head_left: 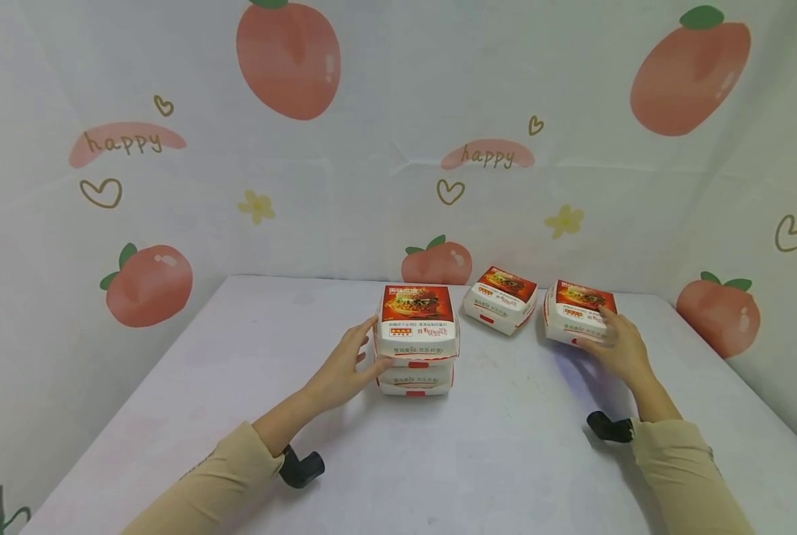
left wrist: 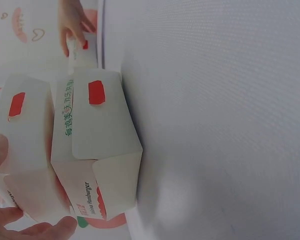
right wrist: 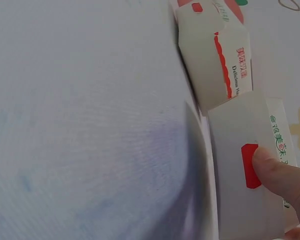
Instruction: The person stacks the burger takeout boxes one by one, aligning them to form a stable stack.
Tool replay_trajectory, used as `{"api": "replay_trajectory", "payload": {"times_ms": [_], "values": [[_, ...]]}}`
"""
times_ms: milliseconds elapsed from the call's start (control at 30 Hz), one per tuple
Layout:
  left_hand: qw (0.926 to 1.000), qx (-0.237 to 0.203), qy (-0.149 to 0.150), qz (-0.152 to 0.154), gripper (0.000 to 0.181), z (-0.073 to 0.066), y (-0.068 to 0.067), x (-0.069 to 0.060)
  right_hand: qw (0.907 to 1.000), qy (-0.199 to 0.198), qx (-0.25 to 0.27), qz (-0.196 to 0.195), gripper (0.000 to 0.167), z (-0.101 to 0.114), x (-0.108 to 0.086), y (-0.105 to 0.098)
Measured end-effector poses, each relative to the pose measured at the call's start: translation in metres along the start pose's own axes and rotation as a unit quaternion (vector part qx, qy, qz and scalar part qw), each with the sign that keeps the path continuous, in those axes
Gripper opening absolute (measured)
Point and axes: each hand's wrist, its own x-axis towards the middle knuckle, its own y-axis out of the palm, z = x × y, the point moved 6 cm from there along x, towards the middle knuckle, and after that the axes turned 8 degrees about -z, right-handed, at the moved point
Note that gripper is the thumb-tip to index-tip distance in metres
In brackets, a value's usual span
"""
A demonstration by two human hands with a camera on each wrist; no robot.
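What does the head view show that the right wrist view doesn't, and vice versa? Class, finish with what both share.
Only the head view shows the left hand gripping the upper burger box, stacked on the lower burger box.

Only the right wrist view makes the printed word "Delicious" legible, on the side of the middle burger box.

Both show the right hand holding the right-most burger box, with the middle one beside it.

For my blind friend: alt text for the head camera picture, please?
A person's left hand holds the upper hamburger box of a stack of two; the right hand grips another hamburger box. A fourth box sits between, on a white table before a fruit-patterned backdrop.
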Motion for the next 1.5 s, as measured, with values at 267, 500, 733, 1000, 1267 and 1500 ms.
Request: {"api": "replay_trajectory", "payload": {"times_ms": [267,500,733,1000,1267,1500], "values": [[1.0000,0.001,0.001,0.001,0.080,0.000,0.000,0.001,0.9997,-0.013,0.010,-0.015,0.080,0.010,-0.001,-0.011],[1.0000,0.000,0.004,0.002,0.080,0.000,0.000,0.001,0.9990,-0.027,0.017,-0.032,0.079,0.020,-0.003,-0.019],[1.0000,0.001,0.005,0.000,0.080,0.000,0.000,0.000,0.9981,-0.039,0.023,-0.042,0.080,0.027,-0.005,-0.023],[1.0000,0.003,0.005,-0.001,0.079,0.000,0.000,0.000,0.9977,-0.043,0.032,-0.042,0.080,0.032,-0.007,-0.026],[0.9999,-0.003,0.009,-0.004,0.078,-0.001,0.000,0.001,0.9959,-0.066,0.038,-0.050,0.079,0.045,-0.010,-0.030],[1.0000,-0.003,0.004,0.000,0.080,-0.001,0.000,0.001,0.9933,-0.088,0.046,-0.060,0.078,0.060,-0.014,-0.035]]}}
